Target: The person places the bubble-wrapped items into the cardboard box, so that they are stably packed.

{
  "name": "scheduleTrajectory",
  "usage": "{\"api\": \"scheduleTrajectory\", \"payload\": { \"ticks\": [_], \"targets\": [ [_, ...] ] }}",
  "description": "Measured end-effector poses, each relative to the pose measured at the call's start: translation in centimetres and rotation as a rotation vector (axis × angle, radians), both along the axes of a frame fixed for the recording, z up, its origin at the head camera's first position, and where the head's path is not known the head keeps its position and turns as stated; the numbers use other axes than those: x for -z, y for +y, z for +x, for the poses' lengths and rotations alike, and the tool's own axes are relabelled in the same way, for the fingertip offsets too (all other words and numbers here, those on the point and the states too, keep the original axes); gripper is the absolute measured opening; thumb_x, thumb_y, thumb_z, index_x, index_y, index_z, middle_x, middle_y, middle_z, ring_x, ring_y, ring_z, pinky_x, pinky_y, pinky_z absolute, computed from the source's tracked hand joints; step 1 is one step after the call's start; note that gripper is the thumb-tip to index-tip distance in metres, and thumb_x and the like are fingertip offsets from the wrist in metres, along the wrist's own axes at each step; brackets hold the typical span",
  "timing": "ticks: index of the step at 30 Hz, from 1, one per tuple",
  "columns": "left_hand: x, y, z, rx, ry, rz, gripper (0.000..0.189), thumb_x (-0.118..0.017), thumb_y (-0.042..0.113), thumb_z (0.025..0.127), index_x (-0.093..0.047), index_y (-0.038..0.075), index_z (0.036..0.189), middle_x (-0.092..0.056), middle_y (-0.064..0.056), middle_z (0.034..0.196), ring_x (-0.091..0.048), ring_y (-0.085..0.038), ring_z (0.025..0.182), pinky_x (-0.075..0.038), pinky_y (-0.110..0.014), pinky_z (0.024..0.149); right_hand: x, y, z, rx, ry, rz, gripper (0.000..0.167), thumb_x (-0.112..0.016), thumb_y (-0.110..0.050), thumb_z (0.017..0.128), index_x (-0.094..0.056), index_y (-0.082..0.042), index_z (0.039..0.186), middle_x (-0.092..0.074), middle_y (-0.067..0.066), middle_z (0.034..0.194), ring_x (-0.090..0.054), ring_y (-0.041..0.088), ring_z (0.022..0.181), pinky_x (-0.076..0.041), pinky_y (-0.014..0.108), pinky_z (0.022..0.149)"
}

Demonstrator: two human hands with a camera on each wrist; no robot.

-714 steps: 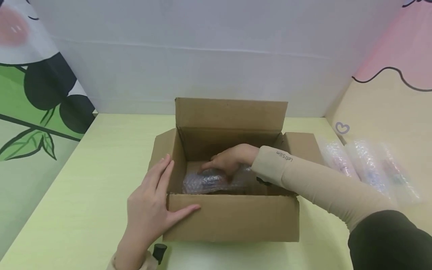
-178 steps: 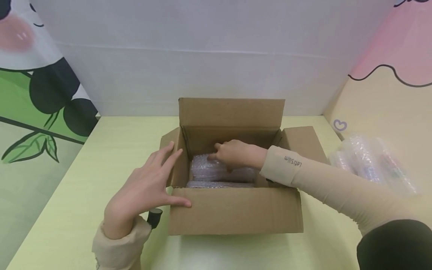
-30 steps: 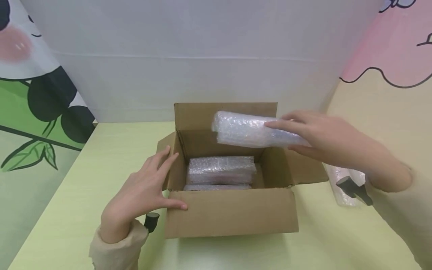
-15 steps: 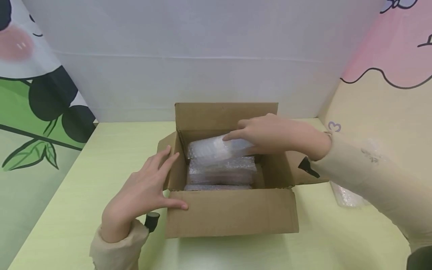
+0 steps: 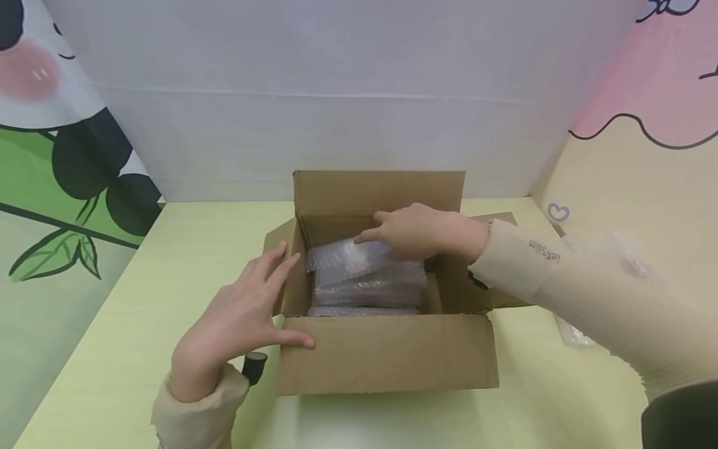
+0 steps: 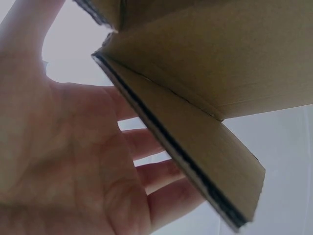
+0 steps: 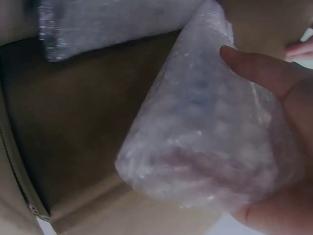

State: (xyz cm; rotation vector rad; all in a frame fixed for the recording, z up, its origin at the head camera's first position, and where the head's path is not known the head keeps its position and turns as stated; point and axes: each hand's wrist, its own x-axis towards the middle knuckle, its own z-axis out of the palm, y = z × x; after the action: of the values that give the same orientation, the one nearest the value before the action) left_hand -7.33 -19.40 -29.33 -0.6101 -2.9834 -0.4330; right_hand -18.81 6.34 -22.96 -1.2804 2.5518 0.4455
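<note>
An open cardboard box (image 5: 387, 358) stands on the table with its flaps folded out. My right hand (image 5: 417, 232) reaches into its back part and grips a bubble-wrapped bundle (image 5: 335, 257), which slants over the other wrapped bundles (image 5: 381, 288) lying inside. In the right wrist view the thumb and fingers close around this bundle (image 7: 195, 137), whose contents show only as blurred blue and reddish patches. My left hand (image 5: 235, 312) rests at the box's left front corner, fingers extended along the left flap (image 6: 186, 132), thumb against the front flap.
Right of the box, partly hidden by the right sleeve, lie more bubble-wrapped bundles (image 5: 573, 333). The back flap (image 5: 378, 190) stands upright. A pale wall (image 5: 336, 137) rises behind the table, with painted panels on both sides.
Over the last second, my right hand has carried the wrapped bundle left and down from above the right flap into the box. Bundles inside have increased since the oldest frame. My left hand stays put.
</note>
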Motion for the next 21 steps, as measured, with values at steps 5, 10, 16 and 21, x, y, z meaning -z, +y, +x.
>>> {"api": "scheduleTrajectory", "payload": {
  "ticks": [5, 10, 16, 21],
  "targets": [
    [0.0, 0.0, 0.0, 0.002, 0.007, 0.003, 0.120, -0.076, 0.072, 0.058, -0.034, 0.006, 0.149, -0.026, -0.019, 0.156, -0.040, -0.040, 0.132, -0.052, -0.045, 0.062, 0.9, 0.0, -0.5, 0.008, 0.005, 0.031, 0.057, -0.063, -0.022, 0.094, -0.042, -0.033, 0.146, -0.058, 0.010, 0.122, -0.057, 0.018, 0.072, -0.047, 0.032, 0.055],
    [-0.1, 0.0, 0.1, 0.000, 0.005, 0.006, 0.120, -0.076, 0.072, 0.058, -0.034, 0.007, 0.149, -0.026, -0.018, 0.156, -0.040, -0.040, 0.132, -0.052, -0.045, 0.062, 1.7, -0.1, -0.8, 0.016, -0.006, 0.044, 0.057, -0.064, -0.031, 0.093, -0.042, -0.032, 0.146, -0.061, 0.008, 0.127, -0.062, 0.024, 0.107, -0.054, 0.042, 0.072],
    [0.0, 0.0, 0.1, 0.003, 0.016, 0.004, 0.120, -0.075, 0.074, 0.058, -0.034, 0.007, 0.149, -0.028, -0.019, 0.155, -0.041, -0.040, 0.131, -0.053, -0.046, 0.062, 2.4, -0.6, -0.8, 0.022, 0.000, 0.044, 0.054, -0.064, -0.024, 0.094, -0.045, -0.030, 0.144, -0.066, 0.006, 0.119, -0.062, 0.023, 0.107, -0.053, 0.040, 0.065],
    [0.0, 0.0, 0.0, 0.004, 0.006, 0.003, 0.120, -0.077, 0.072, 0.058, -0.034, 0.007, 0.149, -0.027, -0.019, 0.156, -0.040, -0.040, 0.132, -0.053, -0.045, 0.062, 2.9, -0.9, -0.8, 0.028, 0.030, 0.027, 0.055, -0.063, -0.011, 0.091, -0.049, -0.029, 0.141, -0.071, 0.005, 0.097, -0.066, 0.023, 0.090, -0.045, 0.034, 0.052]
  ]
}}
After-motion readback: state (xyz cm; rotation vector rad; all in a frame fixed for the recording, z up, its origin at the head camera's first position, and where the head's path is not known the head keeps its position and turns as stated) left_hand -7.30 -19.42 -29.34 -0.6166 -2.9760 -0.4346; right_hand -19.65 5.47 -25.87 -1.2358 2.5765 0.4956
